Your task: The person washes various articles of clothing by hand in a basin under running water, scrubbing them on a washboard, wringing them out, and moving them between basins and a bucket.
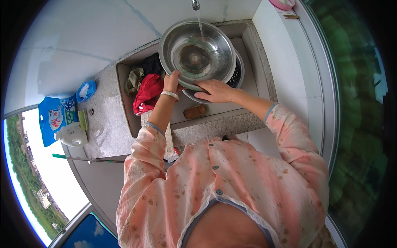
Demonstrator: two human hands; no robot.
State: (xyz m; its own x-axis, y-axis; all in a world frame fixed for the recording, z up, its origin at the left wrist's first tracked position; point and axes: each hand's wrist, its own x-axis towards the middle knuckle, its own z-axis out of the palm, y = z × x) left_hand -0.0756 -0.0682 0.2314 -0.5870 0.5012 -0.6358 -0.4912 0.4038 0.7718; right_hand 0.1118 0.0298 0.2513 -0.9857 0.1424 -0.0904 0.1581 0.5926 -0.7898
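Note:
A wide stainless steel basin (217, 65) is raised and tilted over the stone sink (249, 69), under the running faucet (195, 4). A stream of water falls into it, and some water lies in its bottom. My left hand (172, 81) grips the basin's near-left rim, thumb over the edge. Along the near rim rests my right hand (217, 90), its fingers against the metal and part of its grip hidden. Beneath the basin sits a metal colander (238, 73) with holes, mostly covered. Red cloth (149, 91) lies in the sink's left part, beside my left wrist.
A brown soap-like block (194, 112) lies on the sink floor. Along the left ledge stand a blue detergent bag (55, 116), a white jug (73, 135), a green brush (82, 120) and a blue dish (86, 91). A pale washboard (169, 139) leans at the sink's front edge.

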